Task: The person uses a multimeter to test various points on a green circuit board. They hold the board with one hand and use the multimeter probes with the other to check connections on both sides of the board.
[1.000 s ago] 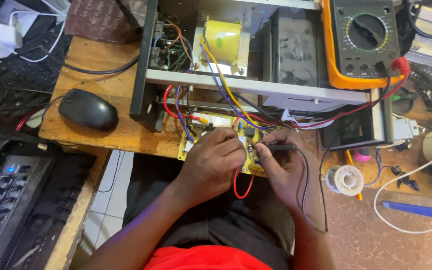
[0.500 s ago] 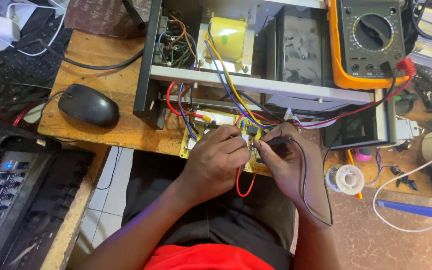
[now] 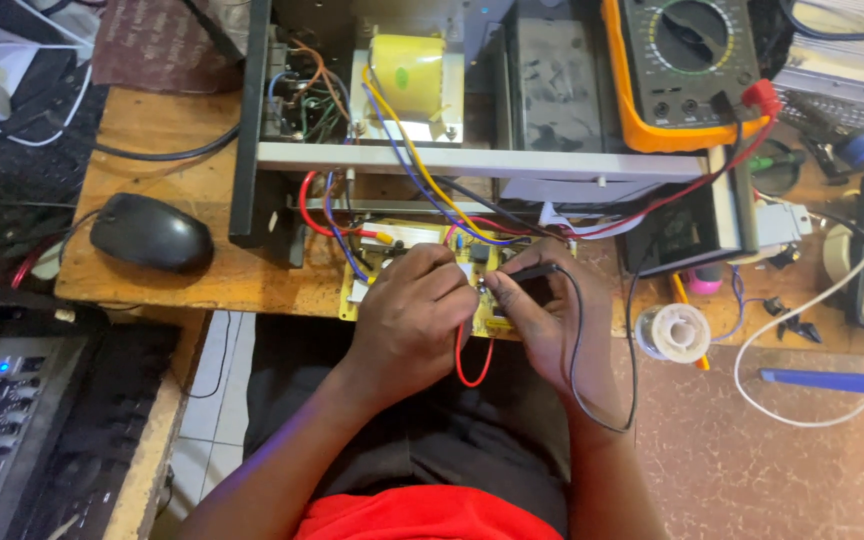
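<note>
Basically both hands sit on the yellow board [image 3: 422, 265] at the desk edge, just below the open chassis [image 3: 472, 160]. Right hand [image 3: 542, 310] pinches a black probe [image 3: 532, 270], long axis running left-right, tip toward the left hand [image 3: 414, 315]. Left is curled tight on the board; red lead [image 3: 472, 365] loops below it, exact hold hidden.

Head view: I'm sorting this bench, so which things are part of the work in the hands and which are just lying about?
In use:
left hand and right hand on the yellow circuit board
black probe, held by the right hand
red lead
orange multimeter

Lying about:
black mouse
solder spool
white cable
blue strip
</note>
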